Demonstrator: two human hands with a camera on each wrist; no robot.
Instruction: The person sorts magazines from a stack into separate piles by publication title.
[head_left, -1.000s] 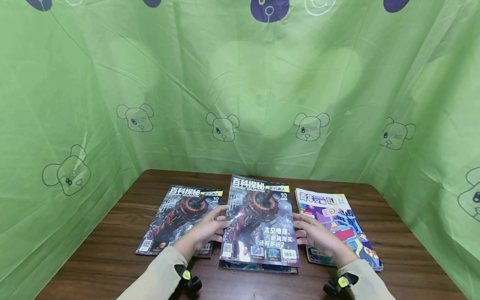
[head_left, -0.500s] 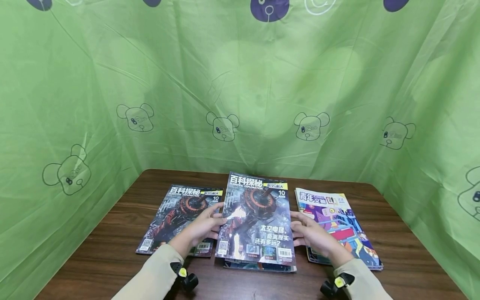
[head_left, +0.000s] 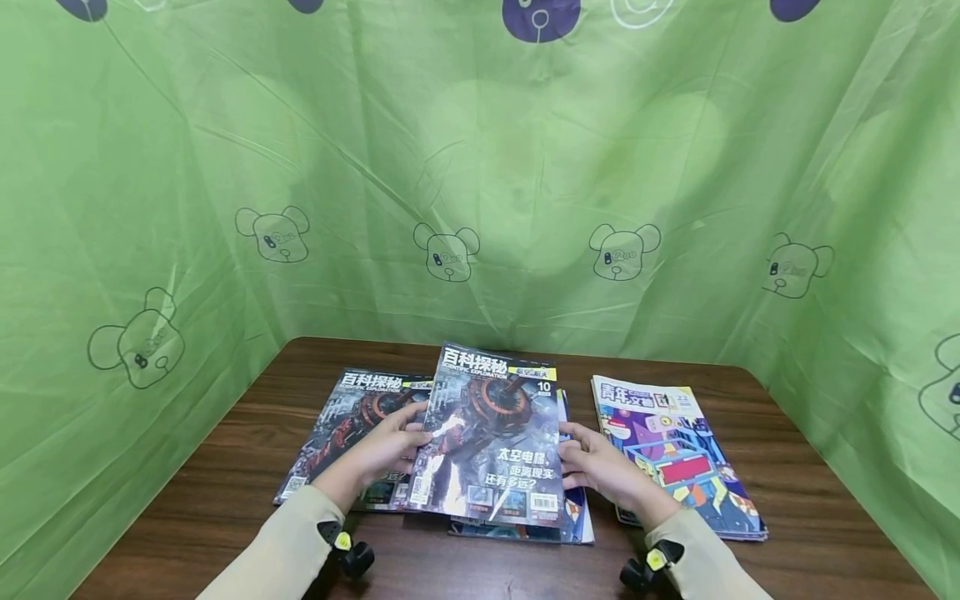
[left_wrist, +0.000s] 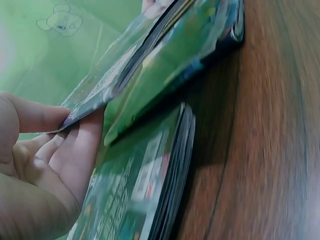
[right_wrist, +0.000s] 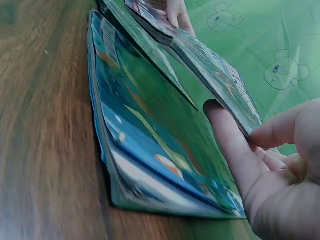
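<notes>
A dark glossy magazine [head_left: 487, 433] with a red-and-black ring on its cover is held up between both hands. My left hand [head_left: 373, 454] pinches its left edge, thumb on top and fingers beneath, as the left wrist view shows. At the opposite edge my right hand [head_left: 609, 473] pinches it the same way, with one finger stretched out under it. Beneath lies a middle stack of magazines [head_left: 577, 517], mostly covered. To the left, a magazine with a matching cover [head_left: 330, 437] lies on the table, partly hidden by the left hand and the held magazine.
On the right lies a stack topped by a purple and blue magazine [head_left: 675, 458]. The brown wooden table [head_left: 187, 517] carries all of them. Green curtain [head_left: 480, 167] with bear drawings hangs behind and along both sides.
Both hands have carried the held magazine leftward, over part of the left magazine. More of the middle stack's right side now shows. The stacks on the table have stayed put.
</notes>
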